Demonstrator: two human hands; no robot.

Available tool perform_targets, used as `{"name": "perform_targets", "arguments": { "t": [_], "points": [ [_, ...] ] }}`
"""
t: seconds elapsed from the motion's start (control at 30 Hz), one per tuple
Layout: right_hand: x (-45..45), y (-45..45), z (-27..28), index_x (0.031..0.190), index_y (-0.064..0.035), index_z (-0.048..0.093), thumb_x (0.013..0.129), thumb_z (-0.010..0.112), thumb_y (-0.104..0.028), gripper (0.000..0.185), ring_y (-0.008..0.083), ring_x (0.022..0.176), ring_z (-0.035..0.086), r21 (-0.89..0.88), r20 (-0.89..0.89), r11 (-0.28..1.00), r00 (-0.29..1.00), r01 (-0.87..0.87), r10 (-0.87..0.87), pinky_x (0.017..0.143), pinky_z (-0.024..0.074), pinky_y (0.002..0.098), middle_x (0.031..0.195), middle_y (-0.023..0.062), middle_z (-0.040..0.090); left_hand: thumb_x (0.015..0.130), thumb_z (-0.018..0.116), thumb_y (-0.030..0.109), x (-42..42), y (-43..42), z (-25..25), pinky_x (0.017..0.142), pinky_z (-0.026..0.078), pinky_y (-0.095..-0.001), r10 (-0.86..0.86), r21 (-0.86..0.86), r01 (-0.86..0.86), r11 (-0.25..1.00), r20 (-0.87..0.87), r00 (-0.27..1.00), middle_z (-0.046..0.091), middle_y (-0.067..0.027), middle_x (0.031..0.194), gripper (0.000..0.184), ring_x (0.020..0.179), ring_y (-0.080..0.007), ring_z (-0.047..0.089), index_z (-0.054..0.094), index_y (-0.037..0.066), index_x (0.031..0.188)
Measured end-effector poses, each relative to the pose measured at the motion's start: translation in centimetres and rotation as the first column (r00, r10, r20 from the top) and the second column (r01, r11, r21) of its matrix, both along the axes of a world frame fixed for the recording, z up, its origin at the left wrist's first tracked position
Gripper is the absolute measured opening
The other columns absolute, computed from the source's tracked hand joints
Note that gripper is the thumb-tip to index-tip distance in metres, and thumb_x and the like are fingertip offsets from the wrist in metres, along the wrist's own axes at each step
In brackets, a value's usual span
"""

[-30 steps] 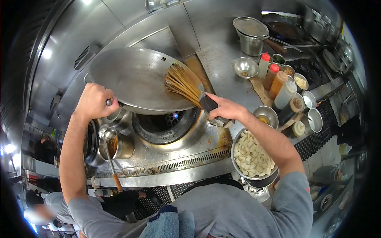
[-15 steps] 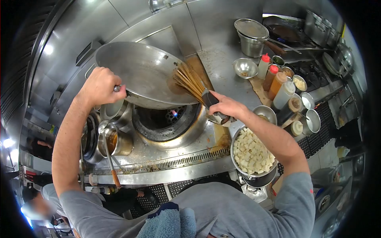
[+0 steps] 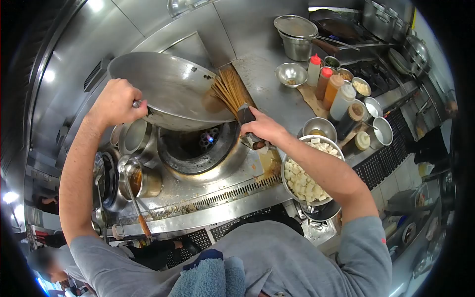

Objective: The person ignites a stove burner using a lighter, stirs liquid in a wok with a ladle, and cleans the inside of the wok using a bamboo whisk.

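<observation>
My left hand [image 3: 117, 101] is closed around the handle of a large metal wok [image 3: 161, 81]. The wok is tilted above the burner ring [image 3: 198, 153], its low side towards the right. Wrapped around the dark grip of a bamboo wok brush [image 3: 228, 95] is my right hand [image 3: 264, 127]. The bristles rest against the wok's right inner side, where a little brown liquid [image 3: 213, 101] has pooled. A small blue flame [image 3: 211, 139] shows in the burner below.
Right of the burner stands a bowl of white cubes [image 3: 303, 184], partly under my right forearm. Several sauce bottles [image 3: 332, 91] and small bowls line the right counter. At left, a ladle [image 3: 133, 198] leans in a pot [image 3: 151, 183] of brown liquid. Another person [image 3: 54, 262] is at lower left.
The whole view has shifted, so the counter items appear further left. Both hands keep their holds, and the brush stays at the wok's right side with its bristles slightly more upright.
</observation>
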State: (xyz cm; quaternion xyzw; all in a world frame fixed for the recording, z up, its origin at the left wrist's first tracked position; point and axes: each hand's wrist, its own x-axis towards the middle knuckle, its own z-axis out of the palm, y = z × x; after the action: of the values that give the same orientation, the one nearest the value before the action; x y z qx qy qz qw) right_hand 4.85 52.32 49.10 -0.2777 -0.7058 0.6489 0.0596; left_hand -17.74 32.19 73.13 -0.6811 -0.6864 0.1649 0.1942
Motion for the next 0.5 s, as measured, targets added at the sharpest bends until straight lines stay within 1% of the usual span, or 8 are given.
{"name": "perform_targets", "arguments": {
  "t": [0.1, 0.2, 0.3, 0.4, 0.5],
  "points": [
    [-0.8, -0.2, -2.0, 0.147, -0.0023, 0.041, 0.069, 0.073, -0.025, 0.088, 0.0223, 0.087, 0.063, 0.031, -0.071, 0.997, 0.995, 0.066, -0.063, 0.071, 0.0528, 0.0325, 0.108, 0.0154, 0.065, 0.07, 0.067, 0.02, -0.3, 0.3, -0.2, 0.059, 0.048, -0.0463, -0.083, 0.044, 0.082, 0.996, 0.021, 0.996, 0.056, -0.0171, 0.053, 0.023, 0.056, -0.0384, 0.058, 0.062, 0.001, 0.057],
    [-1.0, -0.4, -3.1, 0.147, -0.0023, 0.042, 0.068, 0.073, -0.025, 0.087, 0.0227, 0.088, 0.063, 0.022, -0.132, 0.993, 0.985, 0.113, -0.109, 0.071, 0.053, 0.0328, 0.108, 0.0161, 0.065, 0.073, 0.067, 0.022, 0.6, 0.8, 0.4, 0.062, 0.053, -0.0455, -0.016, -0.017, 0.015, 1.0, -0.016, 1.0, 0.059, -0.0175, 0.055, 0.023, 0.059, -0.0383, 0.061, 0.068, 0.002, 0.061],
    [-1.1, -1.3, -3.1, 0.142, -0.0018, 0.046, 0.069, 0.073, -0.022, 0.08, 0.0227, 0.088, 0.063, 0.021, -0.124, 0.976, 0.97, 0.215, -0.211, 0.072, 0.0527, 0.0331, 0.106, 0.0157, 0.065, 0.073, 0.067, 0.022, 0.3, 1.1, 0.4, 0.062, 0.053, -0.0461, -0.068, 0.007, 0.068, 0.998, -0.01, 0.998, 0.058, -0.0179, 0.054, 0.024, 0.058, -0.0387, 0.061, 0.068, 0.002, 0.061],
    [-1.5, -1.2, -3.6, 0.138, -0.0018, 0.049, 0.07, 0.072, -0.019, 0.073, 0.0221, 0.087, 0.062, -0.095, -0.111, 0.98, 0.976, 0.175, -0.185, 0.072, 0.0523, 0.034, 0.103, 0.0142, 0.065, 0.072, 0.067, 0.023, 0.3, 1.4, 0.4, 0.061, 0.052, -0.0466, -0.081, 0.013, 0.082, 0.997, -0.012, 0.997, 0.057, -0.0184, 0.054, 0.025, 0.058, -0.039, 0.06, 0.066, 0.001, 0.06],
    [-1.4, -1.8, -3.6, 0.132, -0.0027, 0.051, 0.071, 0.071, -0.017, 0.065, 0.0211, 0.082, 0.061, -0.124, -0.13, 0.964, 0.96, 0.233, -0.249, 0.07, 0.0519, 0.0346, 0.098, 0.012, 0.064, 0.072, 0.066, 0.023, 0.5, 1.8, 0.5, 0.06, 0.051, -0.0467, -0.089, 0.004, 0.089, 0.996, -0.026, 0.996, 0.057, -0.0188, 0.053, 0.026, 0.058, -0.0393, 0.06, 0.066, 0.001, 0.058]
  ]
}}
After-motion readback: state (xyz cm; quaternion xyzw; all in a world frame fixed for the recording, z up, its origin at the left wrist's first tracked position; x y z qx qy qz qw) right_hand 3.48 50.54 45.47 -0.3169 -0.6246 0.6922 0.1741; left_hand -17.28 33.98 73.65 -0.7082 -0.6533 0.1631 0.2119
